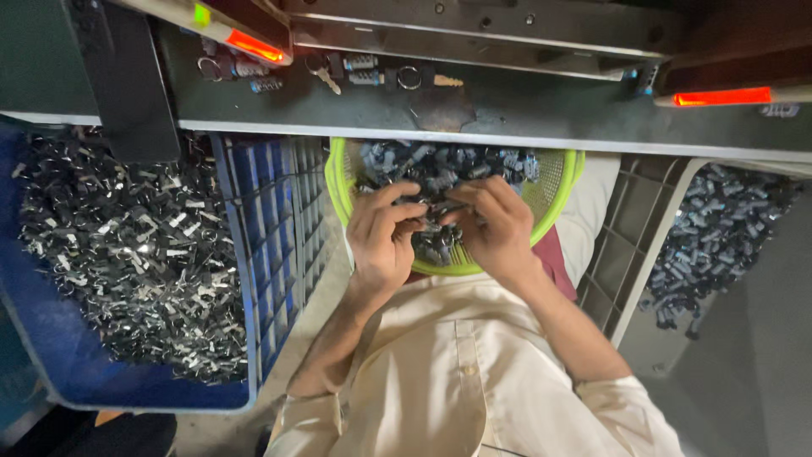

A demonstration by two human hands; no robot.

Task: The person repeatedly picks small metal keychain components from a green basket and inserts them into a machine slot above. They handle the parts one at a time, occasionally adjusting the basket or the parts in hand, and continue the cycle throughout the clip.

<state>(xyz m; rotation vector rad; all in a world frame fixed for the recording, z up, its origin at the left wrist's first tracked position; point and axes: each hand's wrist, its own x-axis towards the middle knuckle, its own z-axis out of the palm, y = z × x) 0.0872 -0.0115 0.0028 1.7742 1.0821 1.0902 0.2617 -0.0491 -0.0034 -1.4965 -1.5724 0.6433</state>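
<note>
Both hands pinch one small dark part over the green basket

We take the green basket [562, 173] as landmark; it sits in our lap just below the counter [507, 110] edge, heaped with dark metal parts [440, 165]; above its middle our left hand [382, 241] and right hand [497, 233] meet, each grip closed with fingertips on the same small dark part [433, 218]; its long axis appears to run roughly left to right between the two grips, though we cannot tell which end leads, since fingers cover most of it; hazards, as we judge them: a slack pinch would drop the part into the heap, where it is lost among its like; a knock could tip the basket; the blue crate [254, 254] left of the basket and the grey crate [643, 228] to its right invite mixed stock.
</note>
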